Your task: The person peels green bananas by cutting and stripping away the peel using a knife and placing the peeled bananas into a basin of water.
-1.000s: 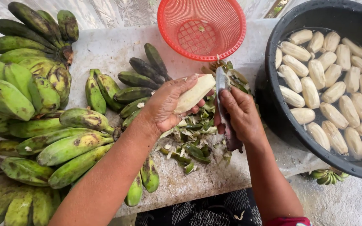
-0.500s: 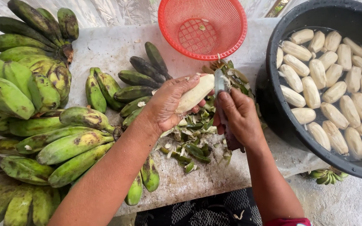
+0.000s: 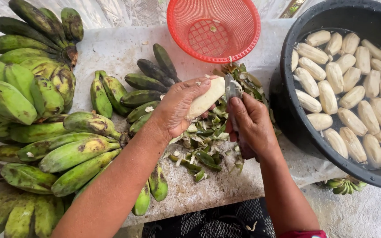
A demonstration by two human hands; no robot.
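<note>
Green bananas (image 3: 67, 154) heaped near left, left hand (image 3: 177, 108) clamped on a peeled banana (image 3: 206, 99) at centre, right hand (image 3: 252, 123) gripping a knife (image 3: 232, 88) just beside it, green peelings (image 3: 201, 152) beneath, black tub (image 3: 296, 119) of peeled bananas right, red basket (image 3: 213, 28) far behind.

Bare forearms, red sleeve (image 3: 304, 233) edge, right arm

A pale, stained counter (image 3: 115, 50) carries bunches of green bananas (image 3: 31, 110) along its left side and a smaller, darker bunch (image 3: 148, 83) near the middle. A heap of green peel scraps (image 3: 201, 152) lies beside that. A red plastic basket (image 3: 213, 28) sits at the far edge.
</note>
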